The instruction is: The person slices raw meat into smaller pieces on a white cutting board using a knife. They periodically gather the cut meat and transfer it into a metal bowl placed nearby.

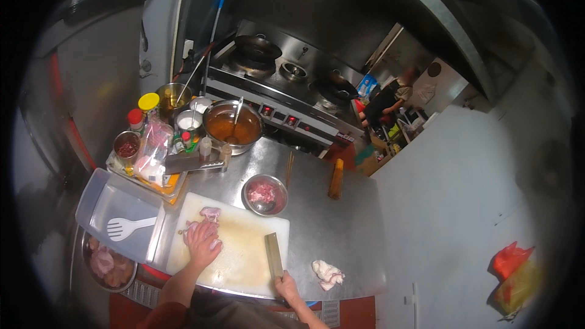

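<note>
My left hand lies with spread fingers on pieces of raw meat at the left side of a white cutting board. Another raw piece sits just beyond the fingertips. In my right hand is the handle of a cleaver, whose blade points away from me over the board's right part. Whether the blade touches the board I cannot tell. Past the board's far edge stands a steel bowl with cut raw meat in it.
A crumpled cloth lies right of the board. At left are a plastic tub with a white slotted turner, a bowl of raw meat and a second cleaver. Beyond stands a pot of brown liquid. A person is farther back.
</note>
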{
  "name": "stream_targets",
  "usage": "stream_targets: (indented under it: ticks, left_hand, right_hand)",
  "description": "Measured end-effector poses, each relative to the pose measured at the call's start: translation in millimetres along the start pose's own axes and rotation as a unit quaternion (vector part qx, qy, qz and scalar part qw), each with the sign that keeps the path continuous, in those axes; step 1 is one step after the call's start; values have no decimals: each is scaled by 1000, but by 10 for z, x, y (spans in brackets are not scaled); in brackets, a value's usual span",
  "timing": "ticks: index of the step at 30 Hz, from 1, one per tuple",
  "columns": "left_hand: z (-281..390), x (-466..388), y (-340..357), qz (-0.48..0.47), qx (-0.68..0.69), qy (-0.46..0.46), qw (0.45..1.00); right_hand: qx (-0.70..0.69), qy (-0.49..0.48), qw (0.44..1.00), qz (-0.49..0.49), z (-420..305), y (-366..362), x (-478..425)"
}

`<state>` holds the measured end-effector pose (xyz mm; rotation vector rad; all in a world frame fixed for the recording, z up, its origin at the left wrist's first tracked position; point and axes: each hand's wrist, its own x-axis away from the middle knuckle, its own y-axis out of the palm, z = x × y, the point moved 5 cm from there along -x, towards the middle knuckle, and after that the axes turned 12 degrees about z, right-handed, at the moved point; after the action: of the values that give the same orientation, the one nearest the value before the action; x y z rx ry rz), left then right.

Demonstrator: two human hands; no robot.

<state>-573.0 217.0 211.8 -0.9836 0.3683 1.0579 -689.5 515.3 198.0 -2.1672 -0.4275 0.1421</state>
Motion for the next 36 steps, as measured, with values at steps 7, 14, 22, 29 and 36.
stream_targets:
  ticks: [7, 14, 22, 29, 36]
  left_hand:
    - [-12, 8, 3, -8, -13, -10, 1000]
    - [6, -2, 24, -14, -30, -1, 999]
    - [5, 11, 33, -6, -25, 4, 1000]
    - [-2, 9, 72, -20, -18, -3, 1000]
    - [8, -69, 47, -18, -13, 44, 999]
  right_hand:
    - [0, 28, 1000, -13, -76, -29, 18]
    - [-8, 5, 1000, -1, -98, -36, 8]
    - [9, 3, 1000, -18, -51, 36, -34]
    - [20, -9, 1000, -19, -79, 1, -58]
    - [45, 25, 998, -41, -207, -67, -110]
